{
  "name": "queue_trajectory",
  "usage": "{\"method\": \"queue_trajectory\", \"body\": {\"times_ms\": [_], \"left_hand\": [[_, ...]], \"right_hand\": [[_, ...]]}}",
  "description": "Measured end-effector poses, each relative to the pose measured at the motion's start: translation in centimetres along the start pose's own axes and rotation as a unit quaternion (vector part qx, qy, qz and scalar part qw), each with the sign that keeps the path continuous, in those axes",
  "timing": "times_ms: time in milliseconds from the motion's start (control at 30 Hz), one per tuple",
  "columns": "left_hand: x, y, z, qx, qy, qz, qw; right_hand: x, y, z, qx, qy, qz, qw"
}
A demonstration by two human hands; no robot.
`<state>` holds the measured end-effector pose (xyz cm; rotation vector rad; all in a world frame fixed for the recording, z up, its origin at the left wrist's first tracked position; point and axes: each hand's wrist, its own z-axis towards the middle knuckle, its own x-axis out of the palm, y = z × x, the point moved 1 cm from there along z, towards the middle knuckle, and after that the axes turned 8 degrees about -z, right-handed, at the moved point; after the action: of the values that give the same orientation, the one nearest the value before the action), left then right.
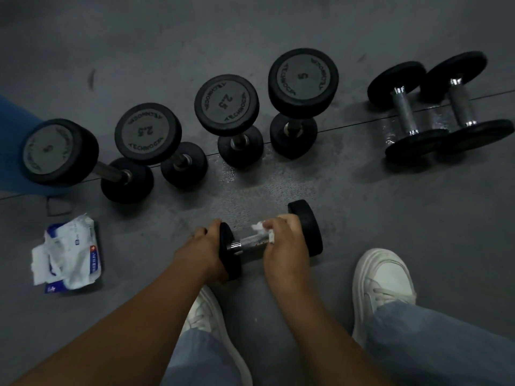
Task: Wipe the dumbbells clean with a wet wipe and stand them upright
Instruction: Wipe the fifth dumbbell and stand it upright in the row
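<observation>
Seven dumbbells counted on the grey rubber floor (278, 23).

Four upright dumbbells stand in a row across the far left and centre. The markings read 2.5 on the second (147, 133) and third (226, 104) and 5 on the fourth (303, 76). The leftmost (60, 151) is too dim to read.

Two lying dumbbells (404, 110) (462, 104) rest on their sides, touching, at far right.

The seventh, the held dumbbell (308, 227), lies near centre, between two white shoes (211, 316) (381, 280).

The left hand (207, 246) grips its left head, fingers curled over the rim. The right hand (287, 243) is curled round the steel handle, pressing one wet wipe (262, 232) against it.

One opened wipe pack (67, 254) lies near left, with white sheets spilling out.
</observation>
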<state>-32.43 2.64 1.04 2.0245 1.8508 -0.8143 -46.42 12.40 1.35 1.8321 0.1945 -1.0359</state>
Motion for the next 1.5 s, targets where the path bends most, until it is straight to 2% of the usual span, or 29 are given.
{"method": "queue_trajectory", "body": {"times_ms": [67,167,267,367,533,633,733,833,1033,1100,1200,1300,1367,1433,1500], "left_hand": [[-0.1,0.0,0.0,-0.001,0.000,0.006,1.000],[0.0,0.0,0.0,-0.002,0.002,-0.001,1.000],[-0.1,-0.1,0.0,-0.001,0.002,0.001,1.000],[-0.1,0.0,0.0,-0.001,0.000,0.001,1.000],[0.2,0.3,-0.1,0.011,-0.006,-0.016,1.000],[0.1,0.3,0.0,0.011,-0.001,-0.011,1.000],[-0.1,0.1,0.1,0.012,0.002,-0.009,1.000],[-0.3,0.2,0.2,0.016,0.000,-0.006,1.000],[-0.3,0.3,0.3,0.015,0.004,-0.001,1.000],[-0.3,0.2,0.3,0.016,0.003,0.001,1.000],[-0.1,0.1,0.3,0.011,0.001,-0.002,1.000],[-0.1,0.3,0.3,0.011,0.004,-0.003,1.000],[-0.2,0.2,0.2,0.014,0.004,-0.006,1.000],[-0.1,0.1,0.2,0.017,-0.002,-0.005,1.000],[0.1,0.2,0.2,0.018,0.000,-0.001,1.000]], "right_hand": [[1.0,-0.8,-0.3,0.028,0.054,-0.062,0.996],[3.2,-0.8,-2.0,0.022,0.127,-0.218,0.967],[3.3,-0.9,-1.3,0.005,0.161,-0.280,0.946],[2.3,-1.2,-0.3,0.008,0.206,-0.285,0.936],[3.1,-1.5,-2.3,0.036,0.200,-0.302,0.932],[2.6,-0.8,0.1,0.021,0.169,-0.324,0.931],[1.5,-0.7,1.7,-0.030,0.191,-0.233,0.953],[-0.1,0.7,0.6,-0.016,0.136,-0.104,0.985],[-0.1,-1.1,-1.2,0.047,0.076,-0.068,0.994],[1.5,-1.2,-2.5,0.021,0.068,-0.123,0.990],[3.3,-1.4,-1.9,-0.048,0.137,-0.245,0.959],[3.1,-2.1,-0.3,-0.004,0.157,-0.276,0.948],[3.3,-1.9,-1.6,-0.006,0.144,-0.313,0.939],[3.3,-1.6,-3.0,0.015,0.166,-0.311,0.936],[3.3,-2.0,-2.1,-0.023,0.145,-0.306,0.941]]}}
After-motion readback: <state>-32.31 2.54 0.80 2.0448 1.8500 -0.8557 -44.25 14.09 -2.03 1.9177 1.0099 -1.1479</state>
